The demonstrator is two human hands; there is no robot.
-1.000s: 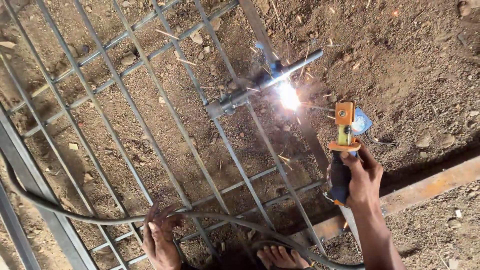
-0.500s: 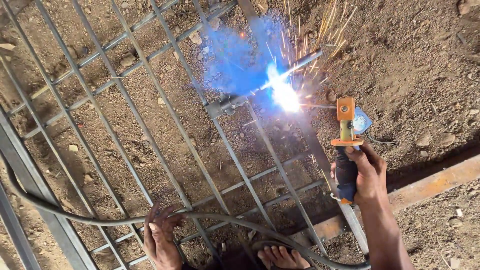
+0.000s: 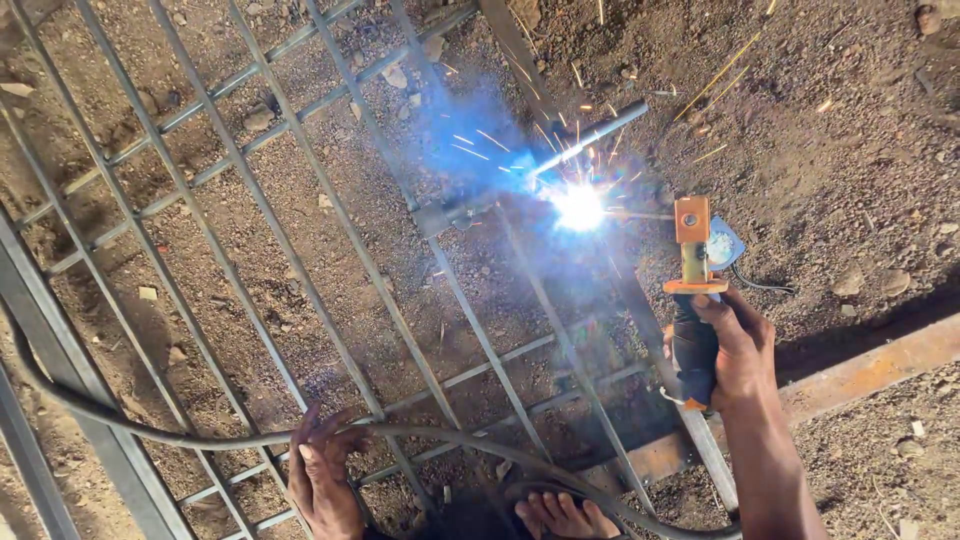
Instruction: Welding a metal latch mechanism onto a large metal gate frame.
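Left hand (image 3: 322,478), low in the view, grips a thick dark cable (image 3: 150,432) with its fingers curled around it, pressing it against a bar of the metal grille (image 3: 300,250). That cable sweeps in from the left edge, passes through the hand, and curves on along the bottom of the view toward the right.

Under the hand, the grille lies flat on loose brown dirt (image 3: 850,120). It is made of long thin bars running diagonally, crossed by pairs of shorter bars, and a heavier frame rail runs down its left side. Small stones and scraps lie in the soil between the bars.

At the bottom centre, the toes of a bare foot (image 3: 560,515) rest just beside the cable.

Right of centre, a blinding white welding arc (image 3: 578,207) burns on the grille near its far edge. Blue smoke spreads up and to the left of it, and orange sparks scatter upward and to the right. A short metal rod (image 3: 590,137) lies angled just above the glare.

Right hand (image 3: 738,350) is clamped around the black grip of an orange electrode holder (image 3: 692,262), held upright just to the right of the arc.

Beyond it, a rusty orange steel beam (image 3: 870,365) lies across the dirt at the lower right.
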